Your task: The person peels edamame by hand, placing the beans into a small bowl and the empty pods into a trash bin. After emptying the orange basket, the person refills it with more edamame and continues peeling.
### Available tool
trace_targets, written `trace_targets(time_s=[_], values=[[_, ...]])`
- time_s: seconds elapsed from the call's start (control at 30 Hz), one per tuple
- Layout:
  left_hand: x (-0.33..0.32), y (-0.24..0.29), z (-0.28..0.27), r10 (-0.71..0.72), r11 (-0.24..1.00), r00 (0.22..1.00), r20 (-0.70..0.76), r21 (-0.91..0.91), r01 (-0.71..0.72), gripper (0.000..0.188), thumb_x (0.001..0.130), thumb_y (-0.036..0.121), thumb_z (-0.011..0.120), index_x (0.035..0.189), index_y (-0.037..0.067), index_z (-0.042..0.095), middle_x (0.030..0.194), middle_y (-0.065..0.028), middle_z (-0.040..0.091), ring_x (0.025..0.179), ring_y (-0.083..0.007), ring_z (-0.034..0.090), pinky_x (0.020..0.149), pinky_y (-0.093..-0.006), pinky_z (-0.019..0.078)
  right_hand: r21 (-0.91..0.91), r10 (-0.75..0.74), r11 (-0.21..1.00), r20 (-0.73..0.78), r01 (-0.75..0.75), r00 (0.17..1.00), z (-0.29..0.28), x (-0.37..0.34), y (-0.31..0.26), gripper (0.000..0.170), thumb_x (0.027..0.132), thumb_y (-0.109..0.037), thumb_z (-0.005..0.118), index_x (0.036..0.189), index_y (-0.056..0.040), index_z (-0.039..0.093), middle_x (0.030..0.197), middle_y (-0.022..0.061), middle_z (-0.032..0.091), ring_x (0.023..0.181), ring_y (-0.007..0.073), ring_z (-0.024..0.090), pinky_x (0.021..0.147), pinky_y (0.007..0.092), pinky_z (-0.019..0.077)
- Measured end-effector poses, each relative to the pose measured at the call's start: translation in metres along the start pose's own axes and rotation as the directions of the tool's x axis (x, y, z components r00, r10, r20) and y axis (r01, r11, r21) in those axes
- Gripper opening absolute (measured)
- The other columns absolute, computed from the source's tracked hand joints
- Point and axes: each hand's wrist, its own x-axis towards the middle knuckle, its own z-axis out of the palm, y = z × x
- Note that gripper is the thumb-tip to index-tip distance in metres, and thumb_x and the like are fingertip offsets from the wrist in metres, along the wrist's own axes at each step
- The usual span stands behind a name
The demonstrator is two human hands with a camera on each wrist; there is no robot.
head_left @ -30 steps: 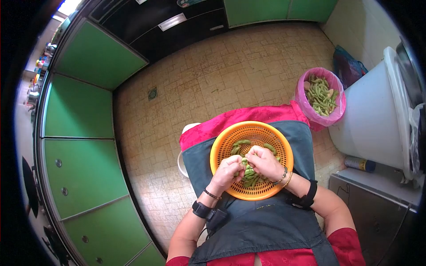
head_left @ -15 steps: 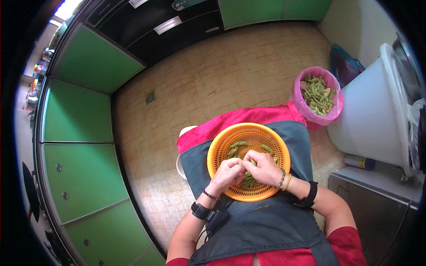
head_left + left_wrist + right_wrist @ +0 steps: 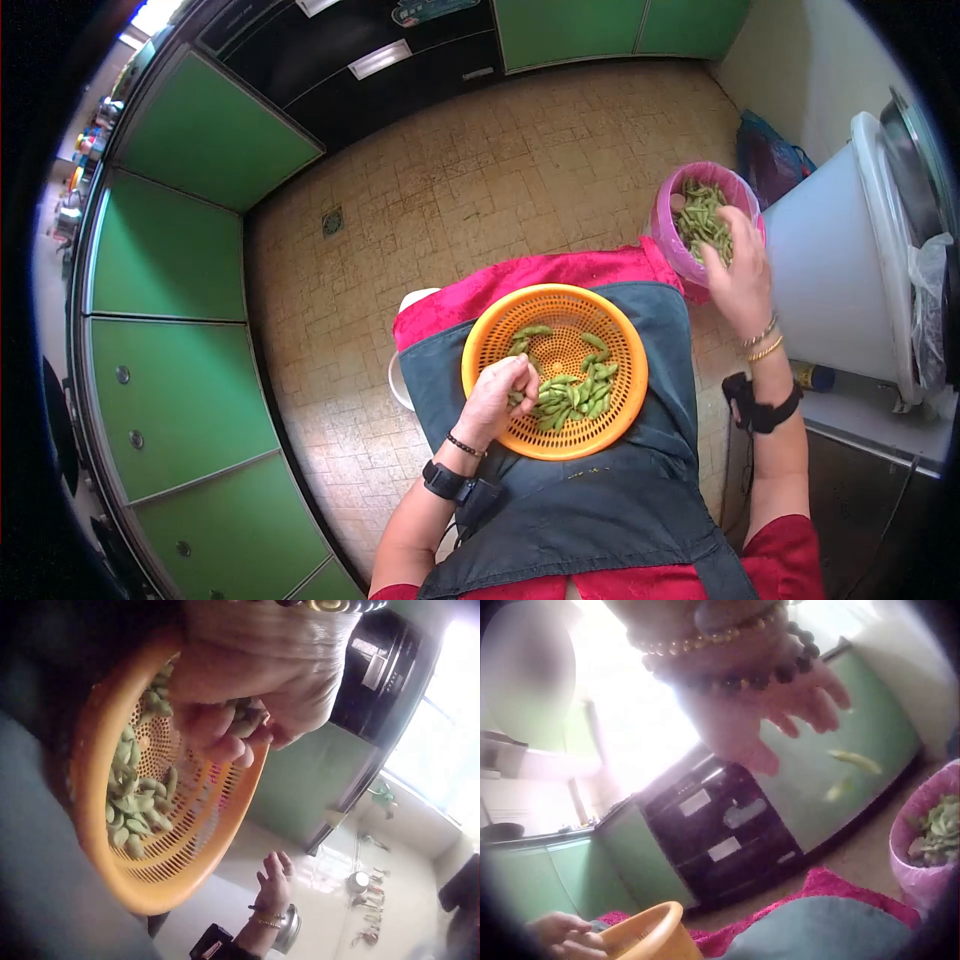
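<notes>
An orange colander (image 3: pixel 640 370) sits on the person's lap with green edamame pods (image 3: pixel 572 400) in its lower part. Over its left side, the left hand (image 3: pixel 495 395) is curled; edamame pods (image 3: pixel 246 724) show between its thumb and fingers in the left wrist view. The right hand (image 3: pixel 742 280) reaches out at the pink-lined bin (image 3: pixel 662 225), fingers spread and nothing in them. Just beyond those fingers, a loose green pod piece (image 3: pixel 857 760) and a smaller one are in mid-air in the right wrist view. More pods (image 3: pixel 703 215) fill the bin.
A large white tub (image 3: pixel 830 250) stands right of the bin, with a blue bag (image 3: pixel 772 160) behind it. Green cabinets (image 3: pixel 165 250) line the left side. The dark apron (image 3: pixel 590 510) covers the lap under the colander, over tiled floor (image 3: pixel 440 180).
Both hands were together over the colander, working at a pod. The right hand has since swung right and forward to the bin and let go of pod pieces. The left hand stays over the colander.
</notes>
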Motion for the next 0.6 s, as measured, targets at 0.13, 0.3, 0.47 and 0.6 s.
trace_targets(time_s=[0.13,0.3,0.47,0.6], values=[[-0.002,-0.001,0.002,0.011,0.992,1.0,-0.014,-0.123,-0.013,0.033,0.091,0.03,0.041,0.067,0.008,0.041,0.062,-0.0057,0.048,0.048,-0.011,0.042,0.04,-0.0203,0.0302,0.559,-0.113,0.818,0.391,-0.138,0.914,0.013,-0.023,-0.071,0.019,0.073,-0.007,0.057,0.091,-0.0026,0.056,0.089,0.0126,0.059,0.078,0.0299,0.058,0.066,0.0355,0.0476],[-0.007,-0.003,0.003,0.019,0.998,1.0,0.003,-0.057,-0.019,0.031,0.091,0.029,0.042,0.069,0.007,0.043,0.064,-0.0059,0.048,0.05,-0.0124,0.043,0.042,-0.0213,0.0316,0.478,-0.375,0.876,0.587,0.067,0.717,0.093,-0.069,-0.123,0.01,0.072,-0.009,0.054,0.081,-0.0033,0.054,0.078,0.014,0.058,0.075,0.0283,0.06,0.063,0.0362,0.0488],[-0.011,-0.003,0.009,0.042,0.999,0.999,-0.032,0.006,-0.042,0.027,0.088,0.026,0.046,0.071,0.006,0.045,0.065,-0.0052,0.048,0.051,-0.0121,0.043,0.043,-0.0209,0.0316,0.316,-0.369,0.927,0.683,0.201,0.631,0.124,-0.08,-0.131,0.012,0.071,-0.01,0.052,0.08,-0.0023,0.054,0.078,0.0142,0.059,0.074,0.0264,0.061,0.061,0.0352,0.0495],[-0.014,-0.003,0.009,0.021,0.998,0.997,-0.074,0.056,-0.017,0.024,0.087,0.025,0.047,0.072,0.006,0.046,0.065,-0.0049,0.048,0.051,-0.0112,0.043,0.042,-0.0204,0.0305,0.322,-0.351,0.931,0.652,0.173,0.672,0.133,-0.085,-0.126,0.01,0.072,-0.009,0.049,0.075,-0.0025,0.056,0.07,0.0139,0.061,0.069,0.0266,0.062,0.059,0.0358,0.0493]])
